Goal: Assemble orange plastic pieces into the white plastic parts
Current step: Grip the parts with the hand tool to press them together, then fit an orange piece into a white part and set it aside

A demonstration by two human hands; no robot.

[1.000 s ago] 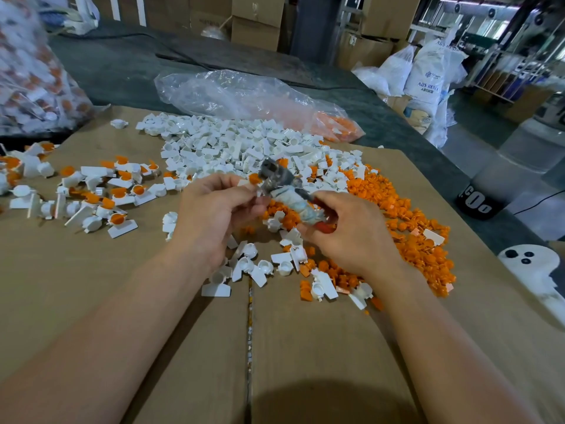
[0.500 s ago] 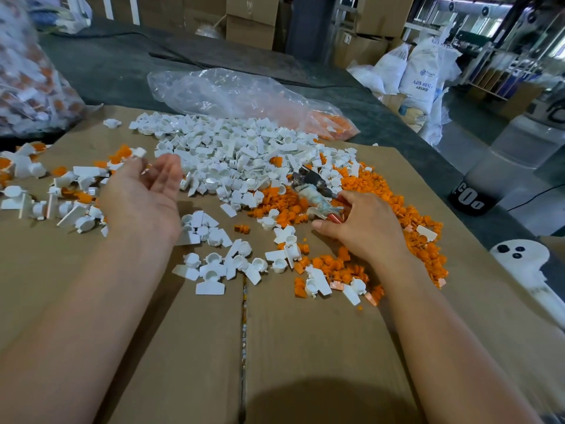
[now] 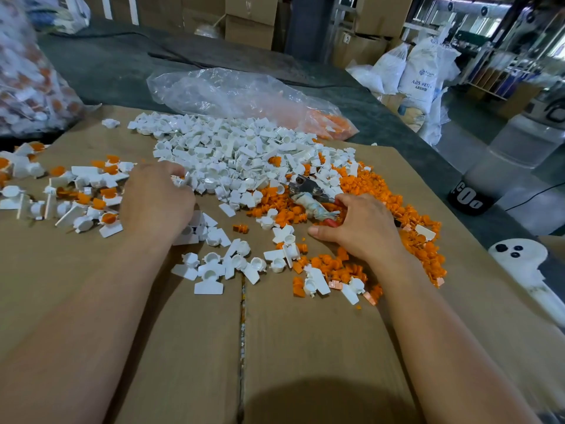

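Heap of white parts (image 3: 232, 151) lies at 1 o'clock from the left hand (image 3: 156, 203), nearer it; the fingers curl into the heap's edge, grasp indiscernible. Right hand (image 3: 357, 224) grips pliers (image 3: 308, 197), their long axis toward 11 o'clock, over the orange pieces (image 3: 360, 182).

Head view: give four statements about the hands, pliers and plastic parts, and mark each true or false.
1. The right hand holds the pliers. True.
2. The orange pieces lie mostly right of the white parts. True.
3. The left hand rests on the orange pieces. False: its fingers reach into the white parts.
4. The clear bag lies between the two hands. False: it lies beyond the white parts.
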